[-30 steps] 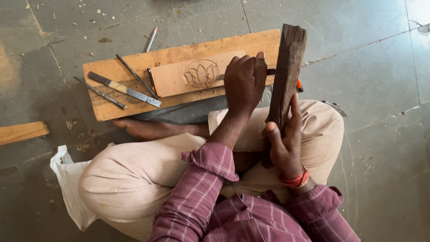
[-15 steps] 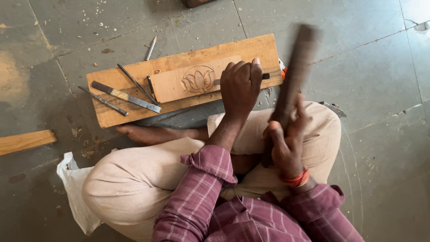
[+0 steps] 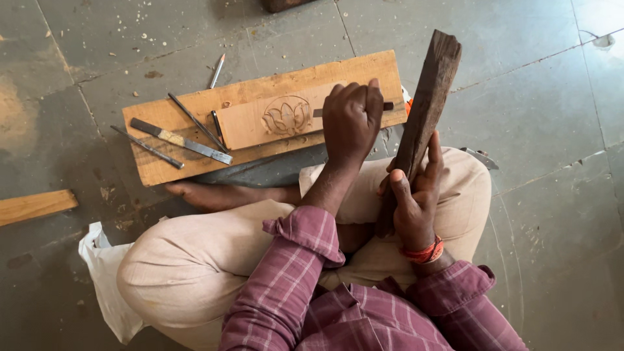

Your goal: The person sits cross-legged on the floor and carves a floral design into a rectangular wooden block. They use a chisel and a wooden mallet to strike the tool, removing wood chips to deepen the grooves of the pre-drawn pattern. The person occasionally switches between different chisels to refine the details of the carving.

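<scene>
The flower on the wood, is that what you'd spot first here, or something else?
Yes, the carved flower stands out, cut into a small wood piece on a bigger plank on the floor. Beside it, the left hand grips a chisel against that piece, and the right hand holds a dark wooden club upright. More metal tools lie on the plank's left end.

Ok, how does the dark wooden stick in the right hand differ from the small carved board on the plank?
The dark wooden stick is almost black, rough and long; the small carved board is pale, smooth and flat.
The stick is held raised and tilted in the right hand; the board lies flat on the plank.
The board carries a carved flower; the stick shows no carving.
Both are wood.
</scene>
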